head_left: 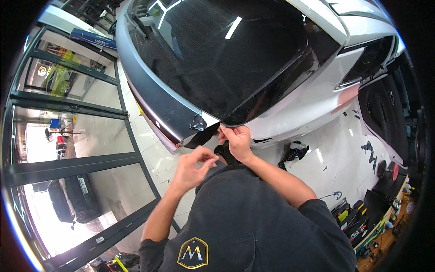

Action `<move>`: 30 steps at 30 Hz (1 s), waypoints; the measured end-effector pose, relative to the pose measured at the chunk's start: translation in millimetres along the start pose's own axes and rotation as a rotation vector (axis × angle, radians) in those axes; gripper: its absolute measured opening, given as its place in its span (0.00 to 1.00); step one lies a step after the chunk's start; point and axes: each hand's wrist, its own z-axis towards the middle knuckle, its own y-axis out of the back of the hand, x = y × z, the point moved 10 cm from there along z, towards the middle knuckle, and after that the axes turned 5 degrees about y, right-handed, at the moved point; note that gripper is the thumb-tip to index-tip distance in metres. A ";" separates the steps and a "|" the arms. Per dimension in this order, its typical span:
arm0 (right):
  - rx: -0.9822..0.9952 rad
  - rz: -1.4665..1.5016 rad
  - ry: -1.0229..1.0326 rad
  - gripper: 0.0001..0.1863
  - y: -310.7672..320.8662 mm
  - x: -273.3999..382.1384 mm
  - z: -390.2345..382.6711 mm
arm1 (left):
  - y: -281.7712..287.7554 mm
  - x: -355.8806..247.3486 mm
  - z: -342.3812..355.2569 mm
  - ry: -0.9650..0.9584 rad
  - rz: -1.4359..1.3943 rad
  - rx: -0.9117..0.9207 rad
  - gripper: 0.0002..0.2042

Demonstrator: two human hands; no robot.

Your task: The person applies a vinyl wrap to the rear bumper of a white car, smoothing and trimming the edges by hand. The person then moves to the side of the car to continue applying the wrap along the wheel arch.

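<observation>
In front of me is a white car [276, 122] with a large dark glass panel [217, 54] and a grey-blue edge panel [158, 90]. A crumpled scrap of dark shiny film [198, 121] sticks to that panel near its corner. My right hand [236, 139] touches the corner below the glass, thumb and fingers pinched together; whatever lies between the fingertips is too small to make out. Nearer to me and to the left, my left hand [194, 168] is raised apart from the car. Its fingers are curled toward the thumb, and their tips hide anything they might hold.
Dark-framed glass doors [72, 163] line the left side. On the tiled floor to the right lie a black crumpled plastic bag [294, 152] and dark scraps [369, 152]. A removed car door panel [385, 109] stands farther right, above a tool tray [355, 222].
</observation>
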 end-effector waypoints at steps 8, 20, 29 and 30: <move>0.007 -0.047 0.000 0.08 -2.6 1.5 -3.6 | -24.3 69.7 -22.9 0.048 0.524 -0.006 0.19; 0.150 -0.053 -0.200 0.16 -48.9 -2.6 -15.1 | 50.7 -24.9 69.3 0.038 0.876 -0.366 0.22; 0.019 -0.011 -0.249 0.25 -46.3 -4.6 -10.3 | 59.2 -35.1 76.5 -0.058 0.805 -0.215 0.15; -0.033 -0.041 -0.238 0.26 -44.5 -4.9 -9.4 | 64.9 -45.3 70.6 -0.125 0.792 -0.325 0.14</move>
